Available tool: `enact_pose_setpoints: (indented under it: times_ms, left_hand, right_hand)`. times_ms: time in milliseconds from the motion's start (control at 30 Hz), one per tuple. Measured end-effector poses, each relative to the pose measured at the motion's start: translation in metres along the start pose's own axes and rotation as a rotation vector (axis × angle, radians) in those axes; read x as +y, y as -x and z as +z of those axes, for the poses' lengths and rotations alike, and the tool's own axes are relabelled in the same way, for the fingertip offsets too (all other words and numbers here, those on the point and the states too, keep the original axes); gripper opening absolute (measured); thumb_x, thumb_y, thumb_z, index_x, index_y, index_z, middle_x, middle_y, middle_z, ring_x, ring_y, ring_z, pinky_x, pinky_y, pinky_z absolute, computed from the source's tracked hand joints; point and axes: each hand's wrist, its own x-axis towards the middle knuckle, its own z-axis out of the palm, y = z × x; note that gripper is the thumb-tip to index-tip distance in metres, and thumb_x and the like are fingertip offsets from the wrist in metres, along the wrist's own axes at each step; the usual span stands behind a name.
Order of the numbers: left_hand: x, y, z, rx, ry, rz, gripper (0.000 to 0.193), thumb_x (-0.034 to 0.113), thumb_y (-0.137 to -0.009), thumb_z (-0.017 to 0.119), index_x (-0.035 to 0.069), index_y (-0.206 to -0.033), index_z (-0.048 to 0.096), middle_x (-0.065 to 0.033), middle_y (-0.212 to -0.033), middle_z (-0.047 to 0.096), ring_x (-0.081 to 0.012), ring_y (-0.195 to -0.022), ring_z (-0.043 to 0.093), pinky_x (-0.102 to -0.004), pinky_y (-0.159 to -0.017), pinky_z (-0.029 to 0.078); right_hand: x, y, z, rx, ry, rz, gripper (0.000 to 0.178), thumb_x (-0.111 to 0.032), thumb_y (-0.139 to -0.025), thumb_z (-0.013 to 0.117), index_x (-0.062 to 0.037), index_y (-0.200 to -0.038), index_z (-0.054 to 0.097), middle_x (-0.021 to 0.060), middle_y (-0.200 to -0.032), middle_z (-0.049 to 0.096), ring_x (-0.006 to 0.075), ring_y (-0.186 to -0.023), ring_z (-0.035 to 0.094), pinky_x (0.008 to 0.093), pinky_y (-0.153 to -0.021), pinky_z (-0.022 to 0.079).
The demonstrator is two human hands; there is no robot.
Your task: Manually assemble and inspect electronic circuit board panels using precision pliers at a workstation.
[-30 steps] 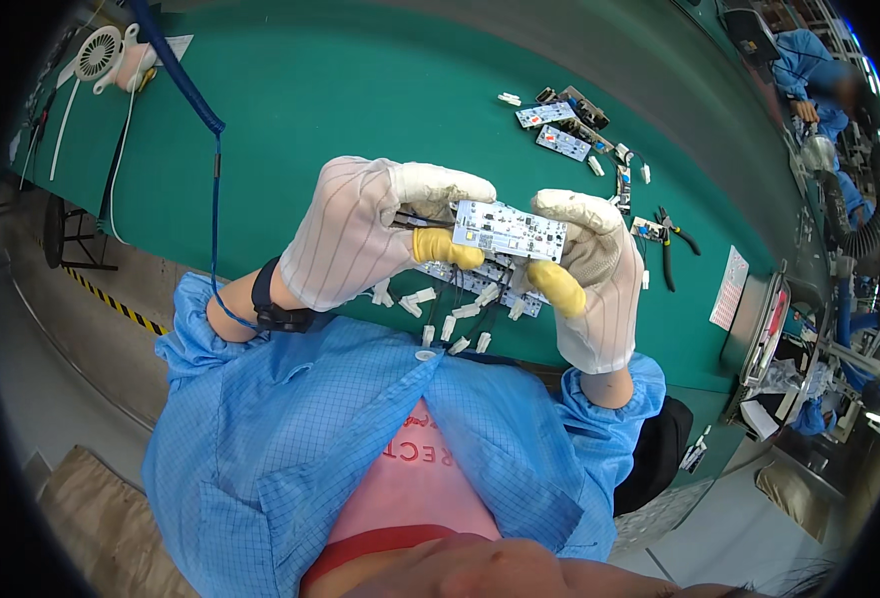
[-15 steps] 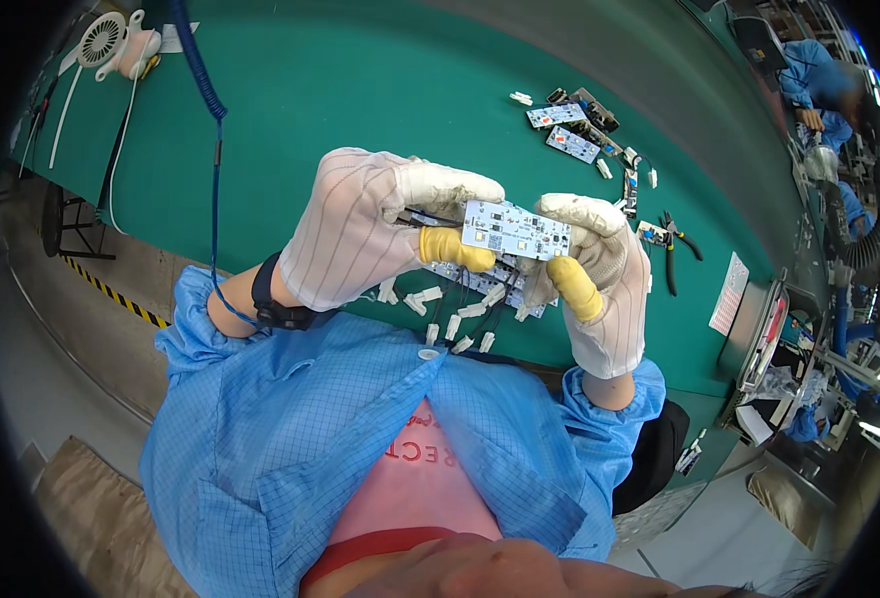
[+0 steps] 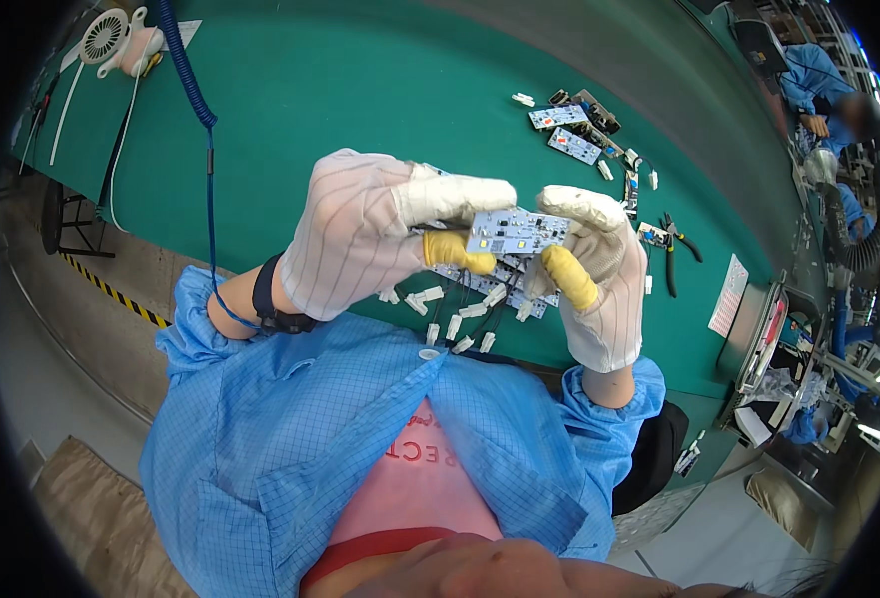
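Note:
Between my two gloved hands is a small white circuit board [image 3: 516, 231] dotted with dark parts and yellowish squares. My left hand [image 3: 380, 224], in a striped white glove with a yellow thumb cover, is closed on the board's left end. At its right end my right hand [image 3: 594, 254], gloved alike, pinches it between index finger and yellow thumb. Under the hands lie more circuit boards [image 3: 537, 305], partly hidden, with dark wires running to several white connectors [image 3: 454, 326] on the green table near my body.
Toward the far right lie more boards [image 3: 573, 146] with dark modules. Pliers [image 3: 671, 254] with black handles rest right of my right hand. A blue coiled cord [image 3: 188, 75] hangs down to my left wrist. A small fan [image 3: 106, 38] stands far left; a person in blue [image 3: 814, 80] sits far right.
The held board has tilted and moved slightly right and shows less of its face. My right thumb and index finger have shifted a little on its right end.

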Motion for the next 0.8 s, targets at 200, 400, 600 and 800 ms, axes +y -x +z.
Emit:
enact_pose_setpoints:
  times_ms: [200,400,600,800]
  left_hand:
    - [-0.005,-0.001,0.006,0.026,0.148,-0.123,0.038,0.024,-0.066,0.077,0.014,-0.102,0.071,-0.0030,-0.075,0.069,-0.0130,-0.063,0.064,-0.0239,-0.057,0.049]
    - [0.000,-0.007,-0.001,-0.018,0.042,-0.110,0.041,0.026,-0.065,0.077,0.012,-0.103,0.070,-0.0048,-0.076,0.069,-0.0144,-0.064,0.064,-0.0241,-0.059,0.050]
    - [-0.004,-0.006,-0.001,-0.057,0.031,-0.123,0.042,0.026,-0.065,0.077,0.008,-0.103,0.070,-0.0064,-0.080,0.069,-0.0143,-0.064,0.065,-0.0234,-0.058,0.050]
    - [0.002,-0.007,-0.006,-0.035,-0.041,-0.071,0.042,0.026,-0.065,0.076,0.008,-0.103,0.070,-0.0049,-0.073,0.066,-0.0138,-0.066,0.065,-0.0236,-0.058,0.050]
  right_hand:
    - [-0.003,0.009,0.004,0.007,0.012,-0.092,0.050,-0.015,-0.081,0.070,0.0065,-0.120,0.047,0.0115,-0.083,0.062,0.0142,-0.063,0.061,0.0226,-0.053,0.047]
    - [-0.008,0.008,0.004,0.018,0.106,-0.102,0.050,-0.015,-0.081,0.071,0.0069,-0.119,0.048,0.0115,-0.083,0.062,0.0147,-0.064,0.061,0.0231,-0.054,0.047]
    - [-0.003,0.007,0.001,-0.064,0.044,-0.117,0.046,-0.006,-0.082,0.070,0.0046,-0.121,0.048,0.0129,-0.113,0.059,0.0109,-0.074,0.059,0.0226,-0.064,0.050]
    - [-0.005,0.005,0.003,-0.010,0.098,-0.095,0.052,-0.013,-0.080,0.073,0.0050,-0.122,0.048,0.0140,-0.095,0.063,0.0158,-0.065,0.062,0.0246,-0.055,0.049]
